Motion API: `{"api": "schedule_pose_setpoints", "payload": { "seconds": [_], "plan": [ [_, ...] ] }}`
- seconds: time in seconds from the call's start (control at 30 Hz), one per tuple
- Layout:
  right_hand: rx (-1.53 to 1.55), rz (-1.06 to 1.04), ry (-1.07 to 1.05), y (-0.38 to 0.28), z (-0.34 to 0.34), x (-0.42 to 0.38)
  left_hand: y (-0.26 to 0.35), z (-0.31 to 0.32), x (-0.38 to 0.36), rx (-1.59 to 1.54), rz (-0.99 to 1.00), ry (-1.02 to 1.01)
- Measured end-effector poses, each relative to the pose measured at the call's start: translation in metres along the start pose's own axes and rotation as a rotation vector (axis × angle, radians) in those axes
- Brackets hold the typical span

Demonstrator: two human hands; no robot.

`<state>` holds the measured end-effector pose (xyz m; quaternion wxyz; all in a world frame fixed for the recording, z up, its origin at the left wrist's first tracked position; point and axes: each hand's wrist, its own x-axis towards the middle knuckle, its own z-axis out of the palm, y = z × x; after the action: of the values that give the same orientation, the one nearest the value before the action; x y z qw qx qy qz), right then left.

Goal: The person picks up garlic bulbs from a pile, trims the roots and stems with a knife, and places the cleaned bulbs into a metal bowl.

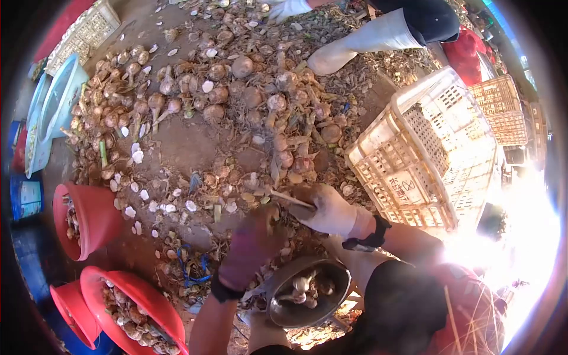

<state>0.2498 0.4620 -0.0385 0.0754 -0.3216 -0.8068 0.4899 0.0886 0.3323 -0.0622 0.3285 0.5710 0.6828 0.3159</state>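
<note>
My right hand, in a soiled pale glove with a dark band at the wrist, is closed round a thin, straight, stick-like tool that points left. Just below the tool's far end is my left hand, in a purple glove, its fingers curled and blurred; I cannot tell what is in them. Under both hands lie dry garlic skins and stalks. A dark round pan sits close to my body, with several garlic bulbs in it.
Heaped garlic bulbs cover the ground ahead. A white plastic crate stands at right. Red tubs with garlic line the left, near pale blue basins. Another person's white boot and gloved hand are at the top.
</note>
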Motion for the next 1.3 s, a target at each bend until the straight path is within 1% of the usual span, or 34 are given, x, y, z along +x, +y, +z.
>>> {"api": "schedule_pose_setpoints", "payload": {
  "seconds": [0.07, 0.1, 0.13, 0.17, 0.2, 0.27, 0.3, 0.33, 0.37, 0.4, 0.43, 0.47, 0.5, 0.53, 0.57, 0.6, 0.67, 0.7, 0.73, 0.8, 0.83, 0.87, 0.93, 0.97, 1.03, 1.07, 1.13, 1.17, 1.2, 1.23, 1.27, 1.3],
  "plan": [
    [0.074, -0.04, -0.046, -0.003, -0.01, -0.006, -0.021, 0.016, 0.052, 0.146, 0.031, 0.035],
    [0.016, -0.117, -0.011, -0.003, -0.012, -0.007, -0.025, 0.025, 0.077, 0.143, 0.042, 0.039],
    [0.008, -0.119, -0.006, 0.001, -0.013, -0.009, -0.025, 0.035, 0.101, 0.27, -0.08, 0.033],
    [0.005, -0.107, -0.047, 0.005, -0.015, -0.011, -0.025, 0.047, 0.116, 0.397, -0.204, 0.029],
    [0.001, -0.096, -0.089, 0.01, -0.016, -0.011, -0.031, 0.062, 0.128, 0.395, -0.197, 0.036],
    [0.008, -0.113, -0.071, 0.013, -0.02, -0.01, -0.043, 0.089, 0.15, 0.47, -0.421, 0.082],
    [0.014, -0.067, -0.101, 0.01, -0.025, -0.01, -0.052, 0.092, 0.152, 0.474, -0.417, 0.085],
    [0.023, -0.019, -0.131, 0.008, -0.028, -0.011, -0.063, 0.089, 0.145, 0.348, -0.362, 0.064],
    [0.031, -0.018, -0.127, 0.011, -0.029, -0.012, -0.069, 0.081, 0.138, 0.223, -0.308, 0.039],
    [0.025, -0.067, -0.081, 0.016, -0.028, -0.012, -0.072, 0.073, 0.132, 0.232, -0.311, 0.036],
    [0.021, -0.115, -0.039, 0.02, -0.027, -0.012, -0.069, 0.059, 0.124, 0.332, -0.349, -0.085],
    [0.035, -0.112, -0.047, 0.021, -0.026, -0.014, -0.067, 0.046, 0.111, 0.429, -0.394, -0.21],
    [0.07, -0.085, -0.026, 0.023, -0.024, -0.015, -0.07, 0.029, 0.09, 0.435, -0.417, -0.221],
    [0.107, -0.063, -0.008, 0.023, -0.021, -0.014, -0.075, 0.01, 0.065, 0.13, -0.445, -0.163],
    [0.099, -0.068, -0.034, 0.022, -0.02, -0.013, -0.074, -0.005, 0.041, -0.174, -0.469, -0.095],
    [0.127, -0.067, -0.054, 0.022, -0.015, -0.013, -0.067, -0.014, 0.019, -0.162, -0.502, -0.096],
    [0.06, -0.049, -0.09, 0.02, -0.004, -0.007, -0.046, -0.029, -0.012, -0.73, -0.571, 0.043],
    [-0.042, -0.036, -0.146, 0.014, -0.002, -0.006, -0.015, -0.044, -0.016, -0.819, -0.608, -0.024],
    [-0.034, -0.039, -0.159, 0.008, 0.002, -0.005, -0.011, -0.038, -0.026, -0.818, -0.621, -0.015],
    [-0.064, -0.146, -0.304, -0.002, 0.012, -0.002, -0.013, -0.019, -0.051, -0.904, -0.334, 0.151],
    [-0.089, -0.181, -0.28, -0.004, 0.019, -0.003, -0.031, -0.001, -0.067, -1.096, -0.363, 0.204],
    [-0.093, -0.18, -0.285, -0.008, 0.02, -0.002, -0.014, -0.008, -0.062, -1.102, -0.364, 0.207],
    [-0.202, -0.228, -0.324, -0.017, 0.02, -0.001, 0.021, -0.028, -0.055, -0.687, -0.623, 0.136],
    [-0.202, -0.227, -0.328, -0.018, 0.024, -0.002, 0.012, -0.024, -0.062, -0.69, -0.626, 0.137],
    [-0.308, -0.265, -0.323, -0.021, 0.03, -0.004, -0.011, -0.01, -0.078, -0.751, -0.397, 0.206],
    [-0.309, -0.265, -0.328, -0.019, 0.035, -0.005, -0.015, -0.007, -0.085, -0.754, -0.399, 0.209],
    [-0.287, -0.313, -0.254, -0.01, 0.049, -0.005, -0.015, -0.003, -0.093, 0.289, 0.083, 0.351],
    [-0.286, -0.315, -0.259, -0.008, 0.053, -0.004, -0.011, -0.002, -0.094, 0.289, 0.078, 0.354],
    [-0.341, -0.29, -0.243, -0.006, 0.056, -0.001, -0.005, -0.003, -0.094, -0.509, -0.304, 0.394],
    [-0.397, -0.266, -0.226, -0.003, 0.058, 0.004, 0.002, -0.006, -0.094, -1.313, -0.673, 0.385],
    [-0.398, -0.27, -0.225, 0.012, 0.059, 0.008, 0.007, -0.008, -0.096, -1.313, -0.67, 0.388],
    [-0.327, -0.018, -0.153, 0.034, 0.057, 0.012, 0.011, -0.012, -0.098, -0.983, -0.433, 0.325]
  ]
}}
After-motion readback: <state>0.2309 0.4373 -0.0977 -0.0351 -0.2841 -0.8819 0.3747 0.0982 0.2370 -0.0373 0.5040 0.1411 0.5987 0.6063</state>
